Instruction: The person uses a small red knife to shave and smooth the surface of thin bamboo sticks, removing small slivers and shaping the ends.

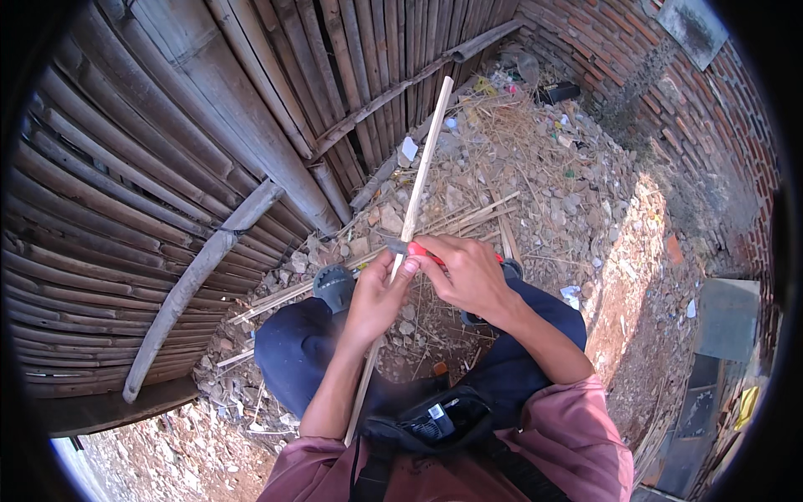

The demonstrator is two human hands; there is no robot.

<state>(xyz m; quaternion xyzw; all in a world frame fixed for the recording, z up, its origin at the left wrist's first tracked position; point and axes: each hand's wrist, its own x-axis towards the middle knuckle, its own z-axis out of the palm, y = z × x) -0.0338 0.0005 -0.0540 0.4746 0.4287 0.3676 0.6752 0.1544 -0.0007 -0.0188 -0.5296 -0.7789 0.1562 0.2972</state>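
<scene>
A long pale strip of split bamboo or wood [427,159] runs slantwise from the far middle down past my left forearm. My left hand [376,301] is wrapped round it near its middle, thumb toward the right. In my right hand [473,272] is a knife [416,249] with a red handle. Its short grey blade lies against the strip just beyond my left fingers. My right thumb is close to my left thumb, by the strip. Most of the knife's handle is hidden under my right fingers.
Several loose strips [481,216] lie on rubble beyond my feet. A bamboo wall [209,100] with a curved pole [180,301] stands at left, a brick wall [703,125] at right. Grey panels [726,318] are at far right. An open black bag [435,418] sits at my waist.
</scene>
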